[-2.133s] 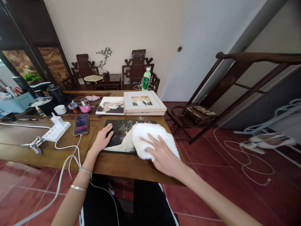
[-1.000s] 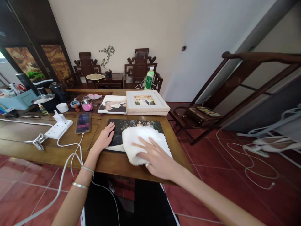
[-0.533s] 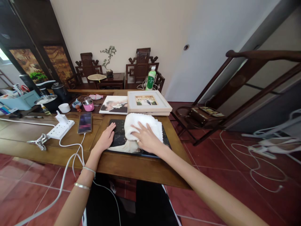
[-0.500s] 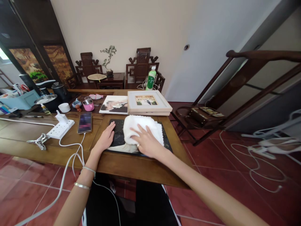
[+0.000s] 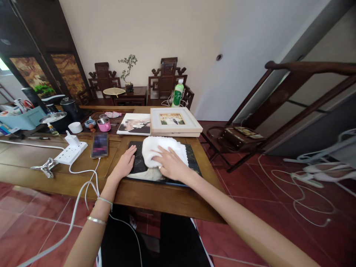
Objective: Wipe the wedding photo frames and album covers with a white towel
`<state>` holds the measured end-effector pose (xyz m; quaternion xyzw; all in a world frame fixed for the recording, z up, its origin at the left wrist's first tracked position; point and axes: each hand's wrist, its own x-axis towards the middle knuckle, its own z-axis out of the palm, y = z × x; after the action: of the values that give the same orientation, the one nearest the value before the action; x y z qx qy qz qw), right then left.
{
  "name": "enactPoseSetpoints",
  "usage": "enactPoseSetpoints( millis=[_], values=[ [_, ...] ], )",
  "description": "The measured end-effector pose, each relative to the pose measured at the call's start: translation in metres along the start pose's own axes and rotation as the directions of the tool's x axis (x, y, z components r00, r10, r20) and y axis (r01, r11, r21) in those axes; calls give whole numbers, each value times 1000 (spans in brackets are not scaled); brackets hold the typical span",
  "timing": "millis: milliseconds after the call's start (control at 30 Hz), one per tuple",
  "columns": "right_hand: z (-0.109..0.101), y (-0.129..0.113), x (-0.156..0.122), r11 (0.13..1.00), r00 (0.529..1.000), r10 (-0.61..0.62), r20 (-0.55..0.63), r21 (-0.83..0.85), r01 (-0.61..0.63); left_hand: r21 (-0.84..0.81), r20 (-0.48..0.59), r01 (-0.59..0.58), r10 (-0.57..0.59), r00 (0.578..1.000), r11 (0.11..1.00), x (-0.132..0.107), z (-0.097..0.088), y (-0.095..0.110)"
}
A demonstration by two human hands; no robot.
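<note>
A dark photo print [image 5: 193,163] lies flat near the front edge of the wooden table [image 5: 155,198]. My left hand [image 5: 125,163] rests flat on its left edge, fingers stretched out. My right hand [image 5: 169,165] presses a white towel [image 5: 160,146] down on the middle of the print, fingers spread over the cloth. The towel hides most of the picture.
Behind the print lie a white framed photo [image 5: 175,120] and an unframed photo [image 5: 135,124]. A phone [image 5: 99,145], a white power strip [image 5: 69,152] with cables, a pink cup [image 5: 104,125] and a green bottle [image 5: 178,93] stand on the table. Cables trail over the red floor at right.
My right hand has slid the towel from the print's near right corner up and leftward over its middle. My left hand has stayed on the left edge.
</note>
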<state>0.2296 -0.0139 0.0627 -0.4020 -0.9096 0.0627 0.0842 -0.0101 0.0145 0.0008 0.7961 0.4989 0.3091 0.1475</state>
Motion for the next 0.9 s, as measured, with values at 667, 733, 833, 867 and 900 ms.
enactPoseSetpoints(
  millis=[667,733,833,867,900],
  values=[
    [2,-40,-67,984,994,-102,46,149,94,-17,10,5,-5,1000,1000,-1,0,0],
    [3,-18,-60,995,1000,-25,-1,98,25,-15,10,0,0,1000,1000,-1,1,-1],
    [4,11,-39,992,990,127,-54,-5,-127,-22,6,3,-3,1000,1000,-1,2,-1],
    [4,16,-31,985,984,170,-62,-34,-172,-25,4,7,-7,1000,1000,-1,2,-1],
    [4,19,-22,977,977,202,-67,-59,-206,-27,-2,11,-11,1000,1000,-1,1,1]
  ],
)
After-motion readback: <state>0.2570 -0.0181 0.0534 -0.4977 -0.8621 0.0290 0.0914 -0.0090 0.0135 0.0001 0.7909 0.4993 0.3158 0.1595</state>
